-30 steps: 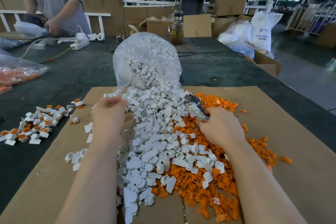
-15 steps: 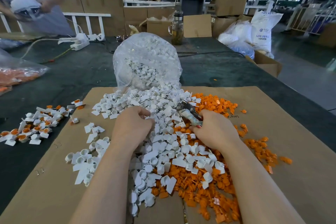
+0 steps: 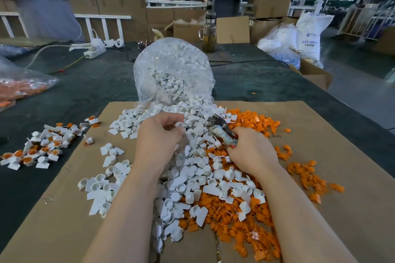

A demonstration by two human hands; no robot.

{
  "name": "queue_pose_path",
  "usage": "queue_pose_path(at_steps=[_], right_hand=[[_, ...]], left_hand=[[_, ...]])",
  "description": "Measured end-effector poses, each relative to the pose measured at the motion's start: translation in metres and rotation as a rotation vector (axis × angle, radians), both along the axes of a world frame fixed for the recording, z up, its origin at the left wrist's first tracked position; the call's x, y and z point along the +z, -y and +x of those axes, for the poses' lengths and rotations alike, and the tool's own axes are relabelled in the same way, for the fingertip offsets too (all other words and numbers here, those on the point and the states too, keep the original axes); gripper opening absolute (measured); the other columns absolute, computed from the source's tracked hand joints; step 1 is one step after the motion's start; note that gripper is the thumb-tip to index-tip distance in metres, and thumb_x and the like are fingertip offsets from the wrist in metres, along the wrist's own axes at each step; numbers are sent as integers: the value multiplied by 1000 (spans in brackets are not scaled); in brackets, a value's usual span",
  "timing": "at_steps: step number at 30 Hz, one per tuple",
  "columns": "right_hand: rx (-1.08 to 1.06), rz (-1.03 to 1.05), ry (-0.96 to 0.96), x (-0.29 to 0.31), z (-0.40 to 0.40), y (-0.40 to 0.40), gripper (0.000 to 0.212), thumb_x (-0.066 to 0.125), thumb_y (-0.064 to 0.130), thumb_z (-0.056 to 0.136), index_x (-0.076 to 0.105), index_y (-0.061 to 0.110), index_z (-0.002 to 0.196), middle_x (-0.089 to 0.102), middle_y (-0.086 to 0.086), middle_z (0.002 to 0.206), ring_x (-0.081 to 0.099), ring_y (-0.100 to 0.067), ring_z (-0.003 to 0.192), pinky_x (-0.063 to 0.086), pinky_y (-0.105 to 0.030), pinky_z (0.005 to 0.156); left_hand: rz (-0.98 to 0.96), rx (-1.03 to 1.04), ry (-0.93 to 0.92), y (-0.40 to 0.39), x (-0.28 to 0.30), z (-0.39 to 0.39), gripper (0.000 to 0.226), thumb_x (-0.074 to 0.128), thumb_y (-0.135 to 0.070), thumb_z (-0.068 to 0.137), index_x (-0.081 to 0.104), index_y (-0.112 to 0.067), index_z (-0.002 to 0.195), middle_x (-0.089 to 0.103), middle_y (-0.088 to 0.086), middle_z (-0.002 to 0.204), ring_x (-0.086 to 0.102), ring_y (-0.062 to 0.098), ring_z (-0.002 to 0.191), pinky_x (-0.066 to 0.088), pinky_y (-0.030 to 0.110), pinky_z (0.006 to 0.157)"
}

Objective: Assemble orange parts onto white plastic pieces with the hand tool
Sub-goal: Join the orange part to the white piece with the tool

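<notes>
Two hands work over the heap. The left hand (image 3: pixel 159 134) has its fingers curled, pinching a white piece (image 3: pixel 180 124) just lifted from the white pieces (image 3: pixel 192 168); the right hand (image 3: pixel 252 151) grips the hand tool (image 3: pixel 222 131) beside the orange parts (image 3: pixel 252 124). Picking seems under way; next likely comes an orange part, seated squarely. Finished pairs (image 3: pixel 32 151) lie left of the cardboard (image 3: pixel 320 156) on a dark table (image 3: pixel 85 87) in a warehouse.

1. The single head view looks forward and down from above the person's forearms, close over the flat brown cardboard sheet (image 3: pixel 320 156).
2. Its wide angle also takes in the dark green table top (image 3: pixel 85 87) and the hall beyond.
</notes>
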State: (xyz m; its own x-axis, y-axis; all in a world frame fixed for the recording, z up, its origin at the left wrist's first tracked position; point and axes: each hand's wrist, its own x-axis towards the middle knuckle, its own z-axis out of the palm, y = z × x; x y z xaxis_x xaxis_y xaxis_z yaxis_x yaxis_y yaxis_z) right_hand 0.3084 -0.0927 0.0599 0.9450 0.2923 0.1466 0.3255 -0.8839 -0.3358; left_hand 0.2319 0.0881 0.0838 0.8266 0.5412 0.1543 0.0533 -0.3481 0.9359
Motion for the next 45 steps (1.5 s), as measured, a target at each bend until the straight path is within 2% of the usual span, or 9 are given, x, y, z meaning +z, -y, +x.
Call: queue_pose_path(at_steps=[7,12,17,20,23,28,34,38,45], right_hand=[[21,70,9,2,-2,0,7,60,28,87,57,29,94,58,9,79,57,-13,70,43,-26,51],[5,303,94,6,-4,1,16,63,29,89,54,28,76,56,11,69,52,-6,60,32,-23,46],[69,572,74,12,-5,0,10,66,31,90,59,33,85,61,15,74,58,-3,66,36,-17,52],[122,697,48,15,-6,-1,7,68,27,90,65,27,97,63,18,81,58,10,75,40,-9,56],[189,783,63,17,-10,-2,13,68,21,90,63,32,89,63,17,75,58,13,70,42,-4,59],[237,837,90,18,-15,-9,14,68,20,90,61,31,86,62,18,65,57,8,60,42,-7,54],[218,782,177,15,-17,-16,11,69,27,89,64,19,95,58,15,72,57,6,65,41,-9,57],[200,768,199,13,-18,-18,12,68,32,89,58,26,89,58,15,72,56,1,67,40,-12,56],[184,749,254,13,-18,-18,18,70,29,89,53,29,84,53,15,66,54,4,65,39,-9,54]], left_hand=[[-164,-72,54,11,4,0,19,75,-12,87,76,-28,97,76,-12,83,72,1,76,49,8,61],[-235,-47,77,17,4,0,21,69,-11,92,75,-31,90,75,-11,82,73,10,78,60,30,77],[-281,-57,79,24,7,2,15,64,-7,94,68,-21,98,73,-1,90,74,10,67,60,22,67],[-260,-64,55,26,8,2,16,68,-11,92,71,-27,98,73,-5,85,72,3,68,57,20,69],[-260,-90,35,27,8,1,24,70,-13,91,75,-32,104,67,-5,77,70,9,77,54,19,73],[-292,-79,58,33,9,0,34,71,-8,90,70,-41,97,72,10,90,70,28,95,57,28,87],[-343,-37,79,39,9,0,29,73,-10,87,75,-36,101,72,-5,86,72,14,82,48,9,64],[-378,-43,93,43,10,-1,27,76,-5,83,73,-26,99,72,1,79,75,14,78,58,29,83],[-463,-33,149,46,10,0,22,80,-4,78,69,-16,93,76,4,72,75,20,72,61,33,76]])
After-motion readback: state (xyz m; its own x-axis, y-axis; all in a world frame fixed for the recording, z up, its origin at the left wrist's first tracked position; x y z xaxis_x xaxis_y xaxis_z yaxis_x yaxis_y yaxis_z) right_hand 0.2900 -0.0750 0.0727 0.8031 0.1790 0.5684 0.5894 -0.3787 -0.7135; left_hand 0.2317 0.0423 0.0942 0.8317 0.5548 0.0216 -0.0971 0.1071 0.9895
